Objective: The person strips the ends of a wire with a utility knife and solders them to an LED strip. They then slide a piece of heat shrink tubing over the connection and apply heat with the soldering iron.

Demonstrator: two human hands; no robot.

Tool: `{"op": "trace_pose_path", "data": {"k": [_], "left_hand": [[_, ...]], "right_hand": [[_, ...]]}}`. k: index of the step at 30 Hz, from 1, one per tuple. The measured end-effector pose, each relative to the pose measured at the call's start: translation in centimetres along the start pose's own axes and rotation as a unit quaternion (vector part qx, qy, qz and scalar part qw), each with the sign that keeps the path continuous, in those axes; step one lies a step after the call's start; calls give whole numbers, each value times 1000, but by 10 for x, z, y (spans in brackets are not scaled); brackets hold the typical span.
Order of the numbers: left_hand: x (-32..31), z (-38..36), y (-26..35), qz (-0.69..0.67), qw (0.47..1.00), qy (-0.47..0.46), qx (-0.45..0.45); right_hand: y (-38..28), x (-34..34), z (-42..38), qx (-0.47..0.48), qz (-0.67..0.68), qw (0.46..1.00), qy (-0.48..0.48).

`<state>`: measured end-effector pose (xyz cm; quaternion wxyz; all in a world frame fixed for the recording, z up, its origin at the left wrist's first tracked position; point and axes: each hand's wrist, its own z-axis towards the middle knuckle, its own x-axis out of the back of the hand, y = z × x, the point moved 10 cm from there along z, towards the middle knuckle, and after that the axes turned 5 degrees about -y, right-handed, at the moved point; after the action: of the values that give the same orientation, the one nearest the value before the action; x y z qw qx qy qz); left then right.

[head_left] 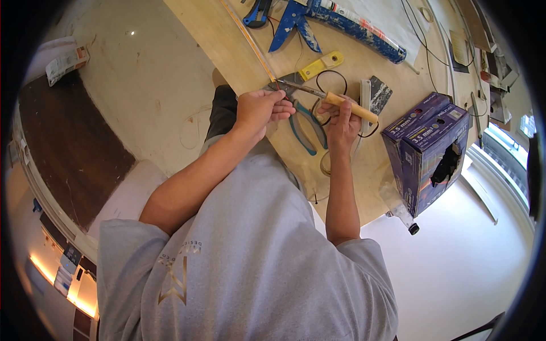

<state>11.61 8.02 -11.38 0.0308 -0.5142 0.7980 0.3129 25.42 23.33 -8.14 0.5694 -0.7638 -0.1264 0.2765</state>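
My right hand (342, 122) is closed around the wooden handle of a soldering iron (358, 108), whose metal shaft points left toward the end of a thin orange strip (250, 41). The tip is close to the strip's end. Beside that end, my left hand (266, 109) pinches a thin reddish wire (278, 86), partly hidden by the fingers. Teal-handled pliers (307, 126) lie on the wooden table between my two hands. A yellow tool (322, 65) rests just beyond the iron.
A blue caulking gun (352, 28) and a blue cutter (258, 13) lie at the far side of the table (364, 165). Purple cable boxes (424, 142) stand at the right, near a clear bottle (401, 210). A black-and-white block (376, 95) sits beyond my right hand.
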Motion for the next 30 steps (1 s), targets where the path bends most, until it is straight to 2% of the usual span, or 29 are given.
{"op": "trace_pose_path", "data": {"k": [30], "left_hand": [[1,2,1,21,1000,-9,18]], "right_hand": [[2,1,1,0,-5,1000,-2]]}}
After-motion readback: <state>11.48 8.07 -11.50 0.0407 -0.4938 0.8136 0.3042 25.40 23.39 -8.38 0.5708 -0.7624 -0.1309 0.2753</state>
